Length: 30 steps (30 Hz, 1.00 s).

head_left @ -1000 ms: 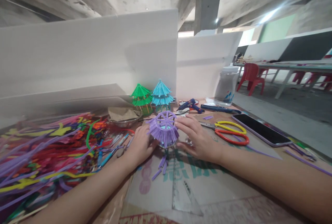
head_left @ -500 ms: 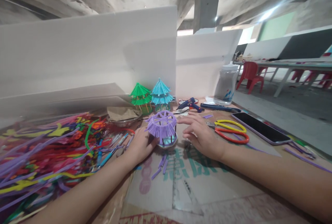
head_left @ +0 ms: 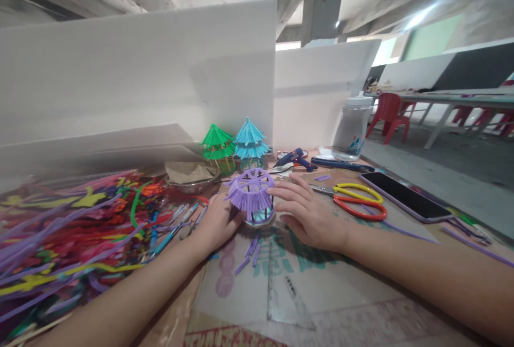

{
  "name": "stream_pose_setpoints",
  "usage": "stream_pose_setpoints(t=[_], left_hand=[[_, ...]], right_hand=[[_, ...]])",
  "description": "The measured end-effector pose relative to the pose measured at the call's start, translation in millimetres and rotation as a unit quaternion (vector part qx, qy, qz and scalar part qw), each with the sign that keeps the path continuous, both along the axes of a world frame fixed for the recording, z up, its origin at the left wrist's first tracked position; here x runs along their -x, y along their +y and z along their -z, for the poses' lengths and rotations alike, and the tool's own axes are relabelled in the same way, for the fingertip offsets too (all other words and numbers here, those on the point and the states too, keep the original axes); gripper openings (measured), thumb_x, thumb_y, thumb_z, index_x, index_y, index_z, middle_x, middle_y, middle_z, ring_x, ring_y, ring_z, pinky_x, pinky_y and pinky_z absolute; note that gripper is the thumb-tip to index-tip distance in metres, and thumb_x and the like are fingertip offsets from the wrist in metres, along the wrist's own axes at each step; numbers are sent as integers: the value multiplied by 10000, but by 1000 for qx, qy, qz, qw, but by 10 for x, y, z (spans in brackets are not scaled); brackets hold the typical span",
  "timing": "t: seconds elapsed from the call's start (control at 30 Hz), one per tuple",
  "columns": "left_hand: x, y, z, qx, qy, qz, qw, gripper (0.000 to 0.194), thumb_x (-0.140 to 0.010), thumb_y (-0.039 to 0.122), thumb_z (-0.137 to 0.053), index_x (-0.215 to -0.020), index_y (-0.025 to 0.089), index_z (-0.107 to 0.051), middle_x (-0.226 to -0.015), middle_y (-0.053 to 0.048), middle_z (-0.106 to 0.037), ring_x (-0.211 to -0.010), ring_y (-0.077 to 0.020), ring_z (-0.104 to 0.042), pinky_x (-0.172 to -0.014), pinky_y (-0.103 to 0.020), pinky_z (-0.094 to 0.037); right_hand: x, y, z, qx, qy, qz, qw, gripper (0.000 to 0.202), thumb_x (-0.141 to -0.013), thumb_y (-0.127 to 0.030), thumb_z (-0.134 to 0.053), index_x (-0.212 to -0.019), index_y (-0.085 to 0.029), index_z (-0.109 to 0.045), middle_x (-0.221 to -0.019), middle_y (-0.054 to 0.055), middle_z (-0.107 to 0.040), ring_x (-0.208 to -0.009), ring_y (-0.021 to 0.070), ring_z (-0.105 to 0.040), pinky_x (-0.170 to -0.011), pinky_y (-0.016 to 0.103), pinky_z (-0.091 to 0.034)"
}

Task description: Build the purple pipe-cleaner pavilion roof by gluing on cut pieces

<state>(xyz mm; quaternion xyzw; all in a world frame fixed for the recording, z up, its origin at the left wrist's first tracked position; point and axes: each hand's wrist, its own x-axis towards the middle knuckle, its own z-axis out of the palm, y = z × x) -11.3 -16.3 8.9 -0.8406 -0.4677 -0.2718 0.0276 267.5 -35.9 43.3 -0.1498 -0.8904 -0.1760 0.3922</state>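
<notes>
A small purple pavilion model (head_left: 251,191), with a spoked roof ring, a fringe of short purple strips and dark posts, stands on a round base. My left hand (head_left: 219,221) grips it from the left, thumb at the base and the other fingers partly hidden behind. At its right side is my right hand (head_left: 307,210), fingers spread, fingertips at or very near the fringe. Several cut purple strips (head_left: 251,253) lie in front of the model. Below them a clear set square (head_left: 287,304) rests on the cardboard (head_left: 233,315).
Behind stand a green pavilion model (head_left: 218,146) and a blue one (head_left: 249,141). A glue gun (head_left: 293,159), scissors (head_left: 361,200), phone (head_left: 405,197) and water bottle (head_left: 353,127) sit to the right. Colourful pipe cleaners (head_left: 80,229) pile up at left, beside a bowl (head_left: 193,178).
My right hand has moved left, bringing its fingertips to the purple model's fringe. My left hand stays on the model. The view has shifted slightly.
</notes>
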Motion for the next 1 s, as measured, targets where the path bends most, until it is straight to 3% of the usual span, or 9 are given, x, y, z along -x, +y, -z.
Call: stream_pose_setpoints(t=[0.1,0.23,0.37,0.43,0.5,0.57,0.73,0.9,1.0], left_hand=[[-4,-5,-7,-4,9,-3,1000,340,-921,241,-561,-1244,207,-660,-1235,-129,-694,-1181,-340,-611,-1009,-518,-479],[-11,-6,-33,-5,15,5,1000,326,-916,223,-544,-1218,205,-665,-1242,-130,-692,-1206,-343,-606,-1011,-513,-481],[-11,-6,-60,7,15,3,1000,260,-943,279,-532,-1128,181,-685,-1181,-136,-716,-1143,-348,-638,-977,-507,-499],[-6,-8,-69,14,21,-4,1000,252,-945,287,-525,-1093,170,-691,-1153,-144,-723,-1127,-352,-647,-974,-508,-501],[-1,-12,-73,20,33,-13,999,262,-944,295,-516,-1082,162,-695,-1149,-151,-727,-1128,-364,-647,-976,-513,-499],[3,-18,-73,24,42,-24,999,276,-942,303,-506,-1067,155,-703,-1150,-157,-730,-1125,-376,-648,-971,-519,-501],[7,-16,-51,9,28,-19,999,284,-931,301,-510,-1068,155,-713,-1123,-156,-730,-1102,-366,-655,-971,-502,-511],[14,-2,-34,-11,31,-15,999,283,-927,306,-523,-1091,166,-706,-1138,-141,-737,-1101,-347,-662,-964,-483,-524],[17,-9,-34,-13,32,-10,999,286,-939,295,-511,-1109,163,-700,-1173,-142,-733,-1125,-343,-658,-975,-484,-523]], right_hand=[[10,-7,5,6,7,-14,1000,305,-932,-117,-526,-1213,-238,-516,-1334,121,-675,-1376,224,-523,-1225,551,-306],[-13,74,-29,24,46,-13,999,221,-926,-134,-534,-1120,-239,-554,-1094,91,-706,-1095,229,-642,-1100,510,-448],[-169,322,-224,164,11,115,980,209,-887,-95,-479,-938,-203,-650,-890,90,-714,-856,247,-662,-776,397,-541],[-284,422,-360,290,-20,203,935,238,-901,-111,-481,-950,-203,-695,-917,81,-741,-832,246,-683,-738,383,-535],[-384,463,-465,352,-95,182,913,235,-923,-159,-532,-1051,-212,-721,-1059,84,-743,-944,253,-695,-810,385,-539],[-442,453,-501,347,-178,124,913,264,-906,-229,-640,-1157,-239,-724,-1176,86,-709,-1066,268,-669,-886,389,-528],[-417,404,-349,353,-244,71,900,210,-866,-234,-741,-1069,-272,-779,-1090,46,-698,-958,215,-679,-842,322,-523],[-376,478,-165,315,-225,64,920,194,-988,-276,-596,-1030,-230,-780,-1056,66,-723,-959,213,-674,-841,326,-496],[-355,501,-39,281,-186,106,936,245,-1004,-220,-515,-968,-178,-754,-979,99,-739,-916,228,-672,-819,338,-482]])
